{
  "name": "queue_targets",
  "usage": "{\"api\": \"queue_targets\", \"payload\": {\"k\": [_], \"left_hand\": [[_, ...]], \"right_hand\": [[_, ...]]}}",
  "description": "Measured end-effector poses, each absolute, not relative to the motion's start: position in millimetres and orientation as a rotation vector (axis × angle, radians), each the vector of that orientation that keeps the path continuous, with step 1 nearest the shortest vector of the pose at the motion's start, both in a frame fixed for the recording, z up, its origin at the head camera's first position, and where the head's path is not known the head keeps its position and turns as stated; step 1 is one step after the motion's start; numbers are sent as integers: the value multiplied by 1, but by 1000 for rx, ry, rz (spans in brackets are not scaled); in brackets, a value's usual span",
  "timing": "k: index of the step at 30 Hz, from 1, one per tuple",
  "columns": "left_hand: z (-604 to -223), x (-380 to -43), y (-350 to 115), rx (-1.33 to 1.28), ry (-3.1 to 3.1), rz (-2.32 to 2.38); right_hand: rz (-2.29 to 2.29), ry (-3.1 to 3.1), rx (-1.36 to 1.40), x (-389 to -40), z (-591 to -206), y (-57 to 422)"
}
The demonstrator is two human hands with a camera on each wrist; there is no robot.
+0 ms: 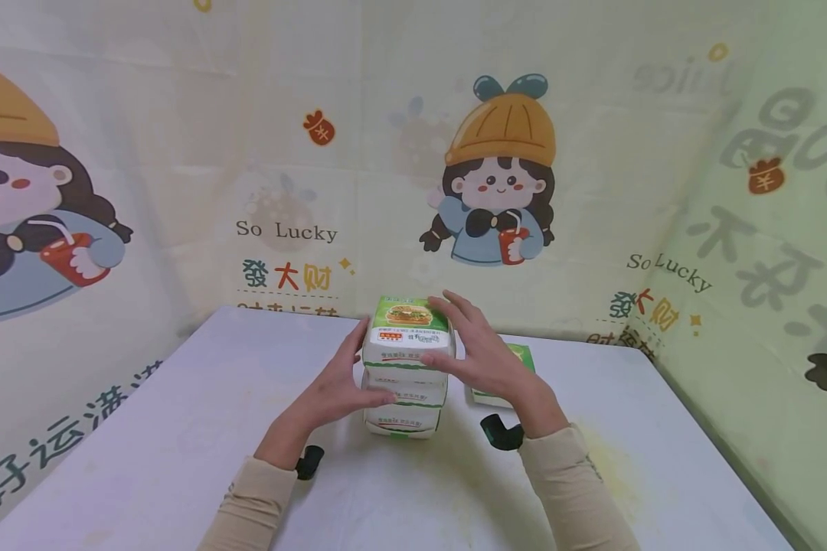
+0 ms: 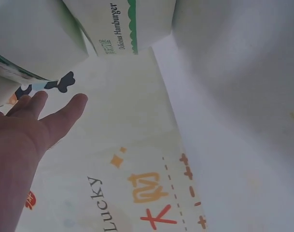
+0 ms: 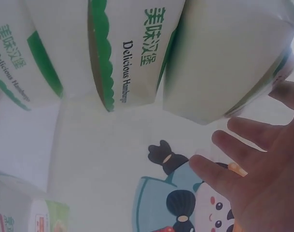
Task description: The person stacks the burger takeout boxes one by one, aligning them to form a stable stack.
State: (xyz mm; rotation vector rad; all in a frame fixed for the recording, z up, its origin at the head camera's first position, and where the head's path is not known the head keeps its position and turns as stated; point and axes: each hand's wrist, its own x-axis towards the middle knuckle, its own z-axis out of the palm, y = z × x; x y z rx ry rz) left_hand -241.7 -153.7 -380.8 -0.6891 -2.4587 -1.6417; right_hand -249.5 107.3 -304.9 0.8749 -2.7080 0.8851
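Both hands are loosely spreading their fingers around the top hamburger box (image 1: 406, 329) rather than clenching it. The left hand (image 1: 338, 386) is holding its fingers beside the box's left side, its thumb reaching across the front lower down, near the middle hamburger box (image 1: 419, 393). The right hand (image 1: 485, 356) is keeping its index finger and thumb at the right side of the top box; whether the fingertips are pressing, I cannot tell. Three boxes are standing in one upright stack, the bottom hamburger box (image 1: 403, 421) resting on the white table (image 1: 151, 459). A fourth hamburger box (image 1: 524, 357) is sitting to the right, partly hidden behind the right hand, making four. The stacked boxes are staying closed, hiding any contents. Behind the table, a printed backdrop (image 1: 386, 176) is hanging.
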Motion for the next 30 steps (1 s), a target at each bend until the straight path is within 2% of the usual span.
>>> {"api": "queue_targets", "payload": {"k": [16,30], "left_hand": [[-374,-240,-152,-657,-2416,-1640],[-369,-242,-146,-641,-2365,-1623]], "right_hand": [[1045,-2581,838,-251,-323,159],[1044,-2662,536,-262,-366,221]]}}
